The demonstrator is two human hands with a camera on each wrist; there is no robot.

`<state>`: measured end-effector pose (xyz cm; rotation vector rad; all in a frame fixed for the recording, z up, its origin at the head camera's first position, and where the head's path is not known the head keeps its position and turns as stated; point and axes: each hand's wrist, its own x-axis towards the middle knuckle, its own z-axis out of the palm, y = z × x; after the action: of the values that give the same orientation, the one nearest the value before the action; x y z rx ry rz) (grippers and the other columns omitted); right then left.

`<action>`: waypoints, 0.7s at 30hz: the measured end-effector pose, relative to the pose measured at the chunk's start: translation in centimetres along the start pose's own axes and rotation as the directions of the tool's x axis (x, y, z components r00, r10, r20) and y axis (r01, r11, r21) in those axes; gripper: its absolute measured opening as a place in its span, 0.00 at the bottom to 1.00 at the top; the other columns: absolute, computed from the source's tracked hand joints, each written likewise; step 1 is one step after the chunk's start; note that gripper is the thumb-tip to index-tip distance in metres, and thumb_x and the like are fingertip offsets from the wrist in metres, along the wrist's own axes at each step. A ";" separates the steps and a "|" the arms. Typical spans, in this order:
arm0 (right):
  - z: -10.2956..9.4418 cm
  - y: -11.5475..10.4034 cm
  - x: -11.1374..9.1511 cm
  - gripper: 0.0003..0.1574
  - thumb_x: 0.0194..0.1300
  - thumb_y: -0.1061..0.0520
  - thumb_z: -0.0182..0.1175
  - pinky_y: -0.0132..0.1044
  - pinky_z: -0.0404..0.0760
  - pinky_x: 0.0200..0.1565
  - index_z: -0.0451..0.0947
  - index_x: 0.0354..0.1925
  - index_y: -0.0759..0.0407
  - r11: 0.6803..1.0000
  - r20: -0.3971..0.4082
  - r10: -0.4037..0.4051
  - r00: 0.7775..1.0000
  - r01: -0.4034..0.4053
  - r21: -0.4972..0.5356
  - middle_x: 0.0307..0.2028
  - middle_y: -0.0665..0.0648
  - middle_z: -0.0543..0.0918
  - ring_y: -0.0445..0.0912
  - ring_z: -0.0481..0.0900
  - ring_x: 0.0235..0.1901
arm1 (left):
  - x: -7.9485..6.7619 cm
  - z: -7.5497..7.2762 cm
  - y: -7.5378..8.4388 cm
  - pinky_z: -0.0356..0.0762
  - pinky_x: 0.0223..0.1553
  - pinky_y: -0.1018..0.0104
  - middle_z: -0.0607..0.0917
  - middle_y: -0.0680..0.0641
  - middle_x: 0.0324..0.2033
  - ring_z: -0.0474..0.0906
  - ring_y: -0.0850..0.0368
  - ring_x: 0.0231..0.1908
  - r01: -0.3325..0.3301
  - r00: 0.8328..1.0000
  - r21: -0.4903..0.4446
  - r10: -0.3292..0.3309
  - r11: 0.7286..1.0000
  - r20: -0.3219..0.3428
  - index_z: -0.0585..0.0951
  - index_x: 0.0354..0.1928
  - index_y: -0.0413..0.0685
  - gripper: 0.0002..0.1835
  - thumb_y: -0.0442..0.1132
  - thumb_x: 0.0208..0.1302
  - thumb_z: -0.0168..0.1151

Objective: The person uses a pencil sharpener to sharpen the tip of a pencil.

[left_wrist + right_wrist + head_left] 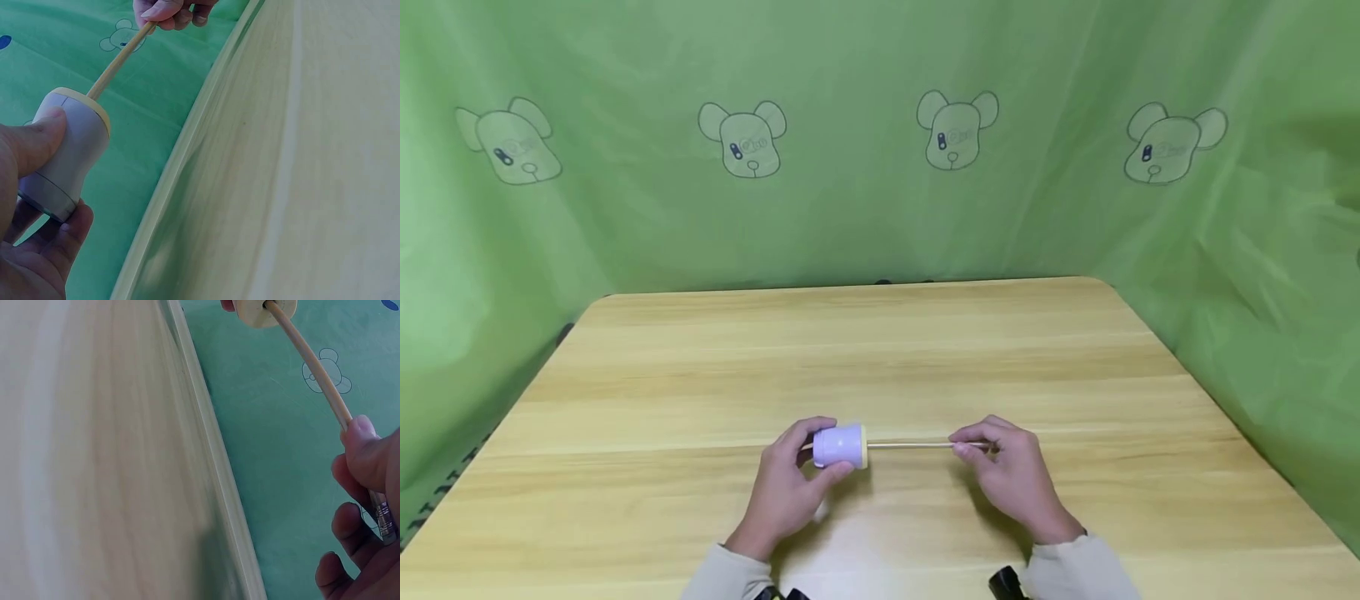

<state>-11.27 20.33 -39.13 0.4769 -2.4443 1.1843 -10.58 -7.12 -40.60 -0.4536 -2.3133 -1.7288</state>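
A small lilac pencil sharpener (839,446) with a cream end cap lies sideways in my left hand (790,483), thumb on the near side and fingers round the far side and base. A long natural-wood pencil (910,445) runs from the hole in its cream cap (256,314) to the right. My right hand (1011,471) pinches the pencil near its other end between thumb and fingers. In the right wrist view a metal ferrule (382,515) shows at that end, under the palm. The pencil's tip is hidden inside the sharpener. Both hands are over the near part of the table.
The wood-grain table (880,358) stretches out ahead and to both sides. A green curtain (850,225) printed with bear heads hangs behind it and along its sides. Dark devices (1006,583) show by the sleeves at the bottom of the head view.
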 end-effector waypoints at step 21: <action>0.3 -0.2 -0.2 0.11 0.51 0.71 0.71 0.31 0.79 0.30 0.83 0.32 0.59 0.995 -0.001 0.096 0.995 -0.096 0.004 0.30 0.47 0.83 0.39 0.75 0.27 | -0.1 0.1 0.0 0.81 0.49 0.65 0.81 0.43 0.47 0.81 0.47 0.45 0.000 1.000 0.023 0.000 1.000 0.018 0.77 0.50 0.36 0.25 0.33 0.49 0.76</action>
<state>-11.02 20.01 -39.29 0.3626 -2.4895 1.2269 -10.50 -7.06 -40.69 -0.4669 -2.3424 -1.7036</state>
